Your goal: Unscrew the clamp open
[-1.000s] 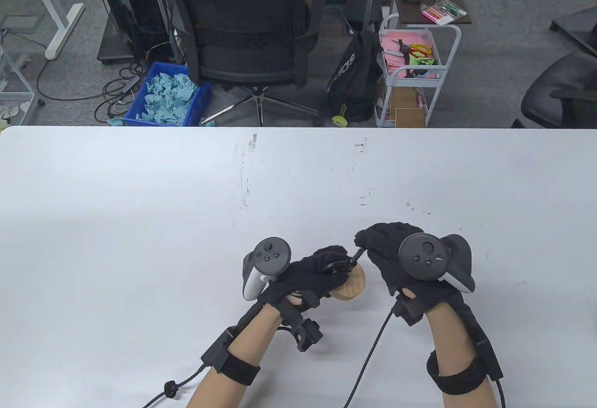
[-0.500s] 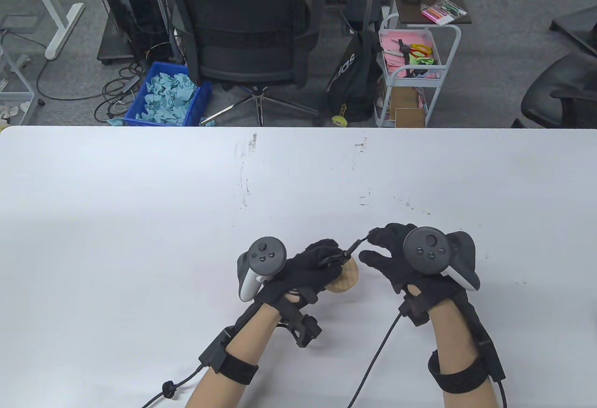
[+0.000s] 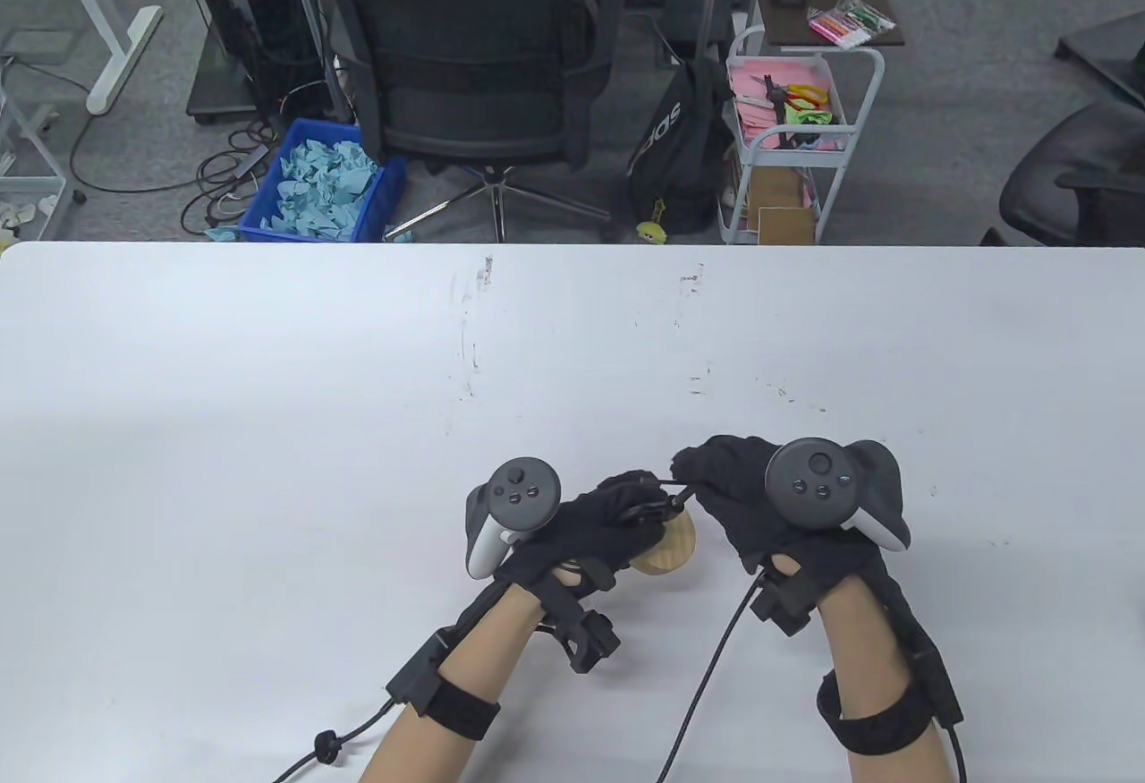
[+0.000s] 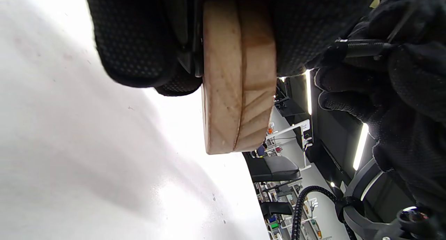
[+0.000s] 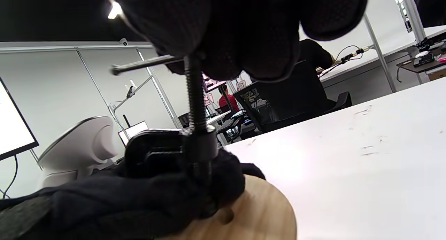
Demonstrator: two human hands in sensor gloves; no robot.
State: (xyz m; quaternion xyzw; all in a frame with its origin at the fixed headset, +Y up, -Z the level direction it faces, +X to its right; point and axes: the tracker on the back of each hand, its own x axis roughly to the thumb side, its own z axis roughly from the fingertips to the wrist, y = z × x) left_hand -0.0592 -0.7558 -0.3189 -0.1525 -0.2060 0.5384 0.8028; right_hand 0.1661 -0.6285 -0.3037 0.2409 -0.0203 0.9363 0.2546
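Note:
A black metal clamp (image 3: 648, 510) sits on two stacked wooden discs (image 3: 673, 546), held just above the table near its front edge. My left hand (image 3: 640, 501) grips the clamp frame and the discs together. My right hand (image 3: 696, 472) is closed over the top of the clamp's screw. In the right wrist view the threaded screw (image 5: 195, 93) rises from the clamp frame (image 5: 156, 149) into my right fingers (image 5: 244, 31), and its thin crossbar (image 5: 143, 64) sticks out to the left. In the left wrist view the discs (image 4: 238, 76) show edge-on under my left fingers (image 4: 139, 41).
The white table (image 3: 268, 425) carries only my hands and the clamped discs. Beyond its far edge stand a black office chair (image 3: 474, 58), a blue bin (image 3: 322, 183) and a white cart (image 3: 787, 139).
Half a second ago my right fingers were spread, with only fingertips at the crossbar. Now they are closed over the screw top again. The left hand has barely moved.

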